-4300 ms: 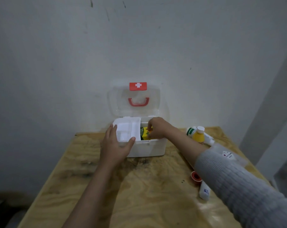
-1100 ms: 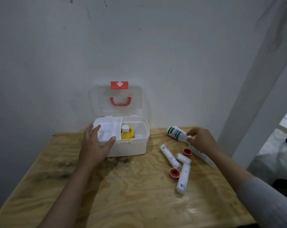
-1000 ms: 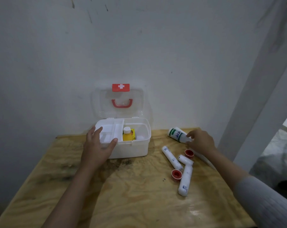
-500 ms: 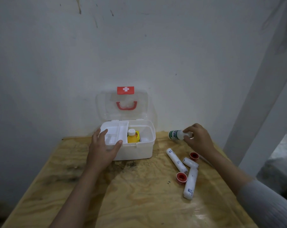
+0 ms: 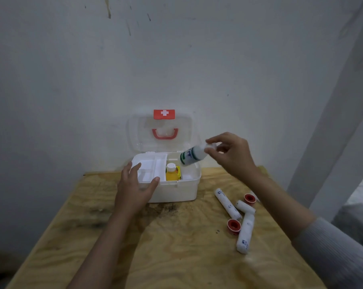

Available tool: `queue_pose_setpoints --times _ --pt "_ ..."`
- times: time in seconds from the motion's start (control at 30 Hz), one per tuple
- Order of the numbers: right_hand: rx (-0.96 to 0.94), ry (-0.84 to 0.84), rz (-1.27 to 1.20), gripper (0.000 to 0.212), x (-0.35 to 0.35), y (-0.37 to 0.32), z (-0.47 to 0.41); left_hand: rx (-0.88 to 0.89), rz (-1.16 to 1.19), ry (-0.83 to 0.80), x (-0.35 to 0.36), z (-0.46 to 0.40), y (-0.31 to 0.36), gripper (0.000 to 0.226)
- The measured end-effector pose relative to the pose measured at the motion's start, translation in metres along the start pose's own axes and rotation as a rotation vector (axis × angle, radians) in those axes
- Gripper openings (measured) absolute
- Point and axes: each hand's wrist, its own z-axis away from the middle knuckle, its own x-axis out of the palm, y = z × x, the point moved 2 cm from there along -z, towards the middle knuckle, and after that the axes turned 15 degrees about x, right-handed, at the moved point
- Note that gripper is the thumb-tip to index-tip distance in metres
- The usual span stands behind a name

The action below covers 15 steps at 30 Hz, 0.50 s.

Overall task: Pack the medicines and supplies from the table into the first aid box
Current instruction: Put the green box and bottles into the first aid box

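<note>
White bottle [image 5: 192, 155] with green band: in the air, tilted, base low and to the left, cap end up and to the right, over the right rear corner of the first aid box [image 5: 177, 189]. Pinched at the cap end by the right hand [image 5: 231, 156], thumb and fingertips closed around it, remaining fingers curled loosely above. Grey sleeve [image 5: 341, 255] on that forearm, reaching in from the lower right.

Box: white, open, on the far part of the wooden table [image 5: 176, 247], close against the wall [image 5: 93, 80]. Clear lid [image 5: 139, 132] upright behind it, with a red handle [image 5: 165, 134] and a red cross label [image 5: 164, 114]. Inside on the left, a white divided tray [image 5: 150, 166]; just right of it, a yellow bottle [image 5: 171, 174] standing upright with a white cap, tucked against a yellow packet. Space to the right of that partly hidden by the raised bottle.

Left hand [image 5: 134, 190]: spread and unclenched, grasping nothing as such, thumb pressed on the front rim, fingers over the left edge of the tray, steadying the box.

To the right of the box on the table, three white rolls: a long roll [image 5: 228, 205] lying diagonally, a short roll [image 5: 245, 206] just beside it, a lower roll [image 5: 244, 235] near the table's right side. Two red caps among them: near cap [image 5: 234, 225] touching the lower roll, far cap [image 5: 250, 199] by the right forearm.
</note>
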Motion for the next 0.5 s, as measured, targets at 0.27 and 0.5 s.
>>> queue_pose_setpoints --times 0.27,0.5 --pt "0.062 -0.331 0.298 0.026 0.043 -0.01 -0.002 0.009 0.001 -0.004 -0.001 0.0 0.001 0.076" --pt "0.105 -0.471 0.371 0.027 0.06 -0.005 -0.002 0.007 -0.014 -0.004 -0.001 0.0 0.0 0.077"
